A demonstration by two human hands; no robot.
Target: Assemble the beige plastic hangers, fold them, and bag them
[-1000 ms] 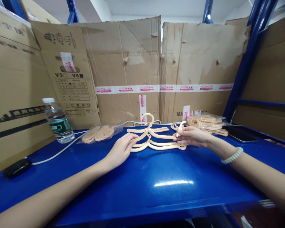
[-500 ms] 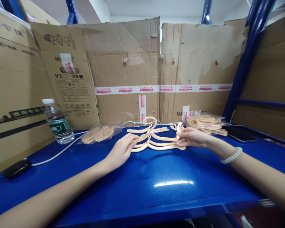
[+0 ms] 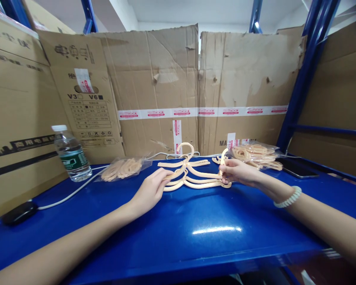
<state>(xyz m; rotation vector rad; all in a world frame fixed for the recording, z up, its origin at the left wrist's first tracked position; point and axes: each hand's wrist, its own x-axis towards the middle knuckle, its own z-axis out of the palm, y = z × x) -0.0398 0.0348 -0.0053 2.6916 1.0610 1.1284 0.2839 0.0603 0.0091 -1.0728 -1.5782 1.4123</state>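
Observation:
A beige plastic clothes hanger (image 3: 200,173) is held just above the blue tabletop, its curved hook (image 3: 187,144) pointing up. My left hand (image 3: 150,188) is closed on the hanger's left arm, the thumb and fingers pinching it. At the opposite end, my right hand (image 3: 239,172) pinches the tip of the right arm together with a short curved beige piece (image 3: 224,154) that sticks up. Whether the two are joined is hidden by the fingers. More beige hangers (image 3: 202,185) lie on the table beneath, and straighter beige arms (image 3: 167,164) show behind.
Bagged beige parts (image 3: 123,168) lie at left, and another bagged pile (image 3: 255,152) at right beside a phone (image 3: 299,168). A water bottle (image 3: 72,156), a white cable (image 3: 68,196) and a black mouse-like object (image 3: 20,213) are on the left. Cardboard (image 3: 154,91) walls the back.
Both hands keep their grip on the hanger. The curved piece at my right hand has tilted slightly to the right. The whole view has shifted a little.

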